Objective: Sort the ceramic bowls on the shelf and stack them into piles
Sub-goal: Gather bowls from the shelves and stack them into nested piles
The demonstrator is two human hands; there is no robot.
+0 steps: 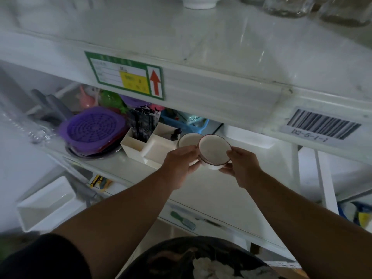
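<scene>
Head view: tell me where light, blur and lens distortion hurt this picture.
Head view: the upper shelf is washed out and hazy; the jars on it are blurred; the forearms and the lower edge sit in dim shadow; the wide lens bends the shelf edges; the two bowls, left and right, stay fairly readable.

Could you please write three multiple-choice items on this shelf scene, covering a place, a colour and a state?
1. Where is the strainer?
A. left of the bowls
B. right of the bowls
C. on the top shelf

2. What colour is the strainer?
A. yellow
B. purple
C. white

3. How is the right hand?
A. hanging idle
B. flat on the shelf
C. holding a bowl

Answers: 1 A, it sits beyond the organizer, left of both bowls; 2 B, its mesh is purple; 3 C, fingers curl round the rim.
</scene>
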